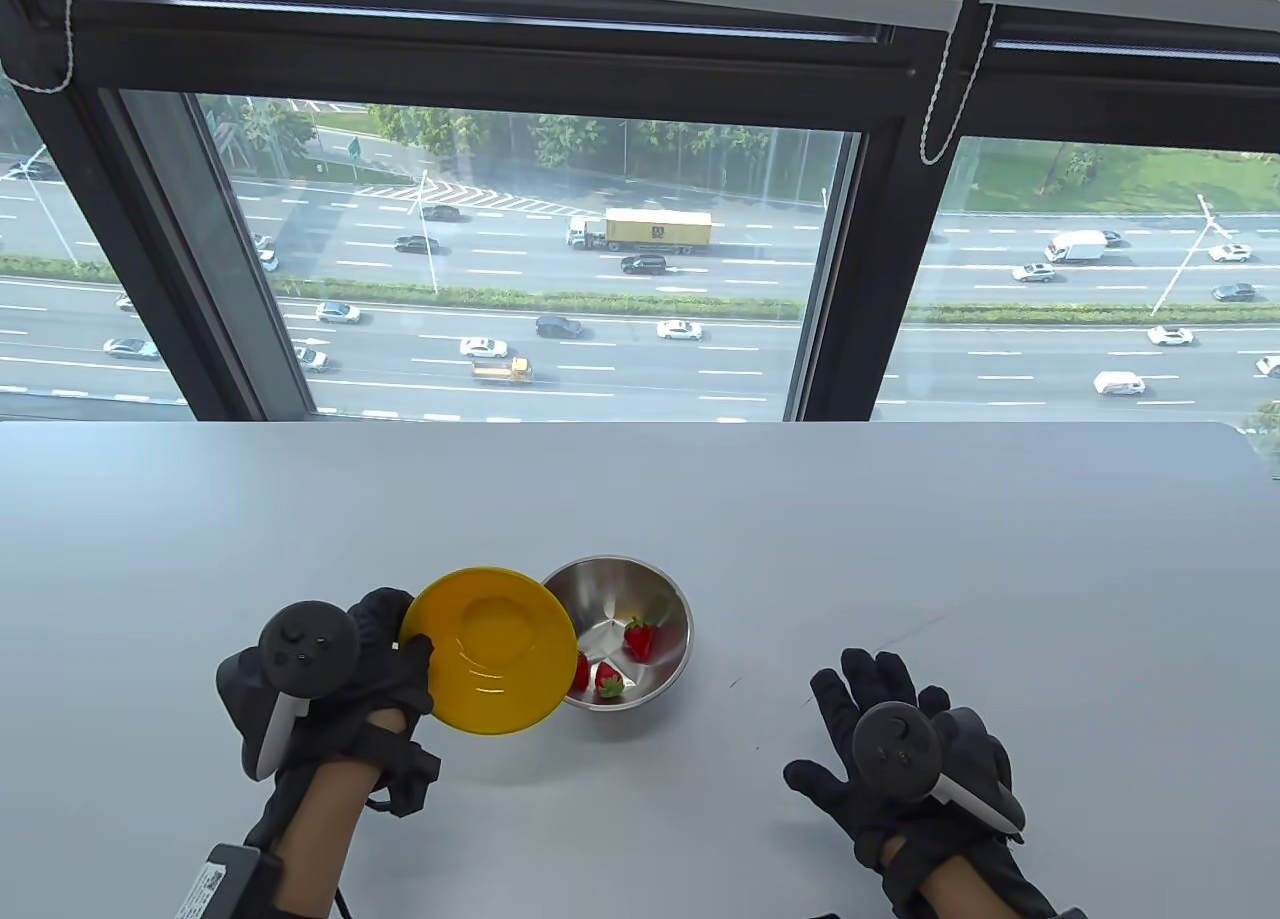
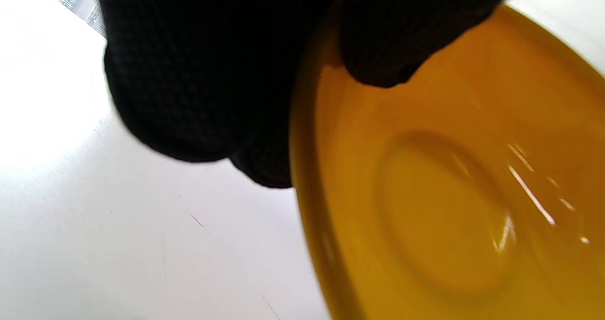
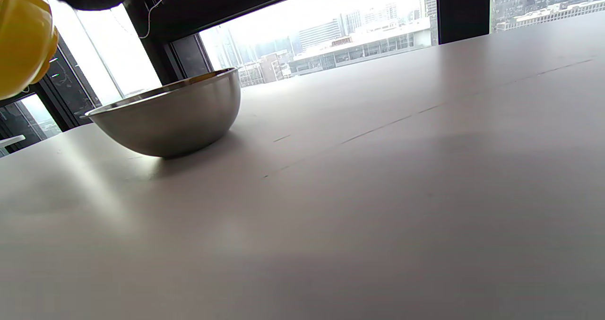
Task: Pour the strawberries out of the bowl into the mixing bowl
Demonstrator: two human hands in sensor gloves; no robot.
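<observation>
The table (image 1: pixel 1000 559) carries the steel mixing bowl (image 1: pixel 655 599); the left hand (image 1: pixel 330 679) grips the tilted yellow bowl (image 1: pixel 490 649) by its rim, overlapping the mixing bowl's left edge; the right hand (image 1: pixel 905 749) rests flat, fingers spread, holding nothing; three strawberries (image 1: pixel 640 639) lie inside the mixing bowl.

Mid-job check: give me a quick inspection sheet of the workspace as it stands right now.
Surface: pale grey table, faint scratches.
Job's things: round yellow plastic bowl tilted over the steel mixing bowl, no fruit seen in it; three red strawberries in the mixing bowl.
Clutter: nothing seen.
Grippers: left hand grips the yellow bowl's rim; right hand flat on the table, fingers spread.
Cables: black lead at left wrist.
Surroundings: window over a highway.
</observation>
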